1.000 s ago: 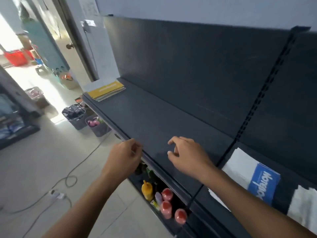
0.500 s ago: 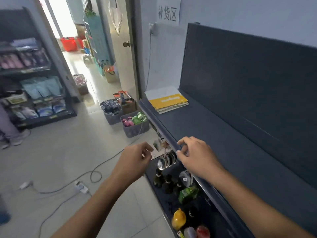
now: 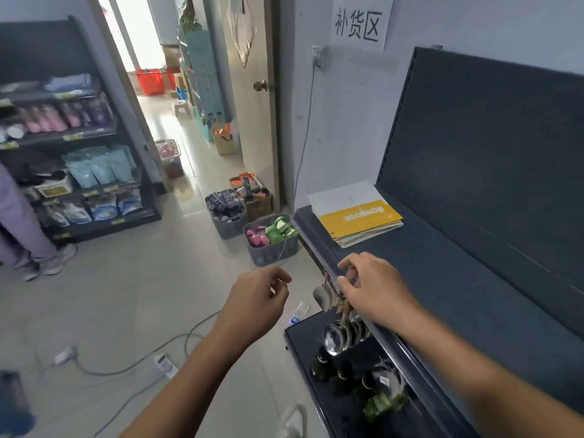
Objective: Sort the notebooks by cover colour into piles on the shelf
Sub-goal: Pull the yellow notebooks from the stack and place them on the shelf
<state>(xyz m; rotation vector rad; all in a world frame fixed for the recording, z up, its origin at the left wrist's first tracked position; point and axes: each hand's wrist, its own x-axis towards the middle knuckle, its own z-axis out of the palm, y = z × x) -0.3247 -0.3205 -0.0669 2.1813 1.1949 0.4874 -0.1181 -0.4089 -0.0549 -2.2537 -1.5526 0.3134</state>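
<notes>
Notebook stack (image 3: 358, 221), yellow cover on top, lies flat at far left end of shelf (image 3: 448, 279), 1 o'clock from my hands; no second pile in view

Right hand (image 3: 373, 287) over shelf front edge, fingers loosely curled, nothing pinched

Left hand (image 3: 257, 303) off shelf at 9 o'clock of right, half-curled, empty

I judge step as transit toward stack; next move: reach to 1 o'clock, lift top notebook, check colour

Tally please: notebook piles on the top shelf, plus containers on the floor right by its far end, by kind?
Notebook pile, yellow cover on top: 1
Grey baskets: 2
Cardboard box: 1
Total: 4
</notes>
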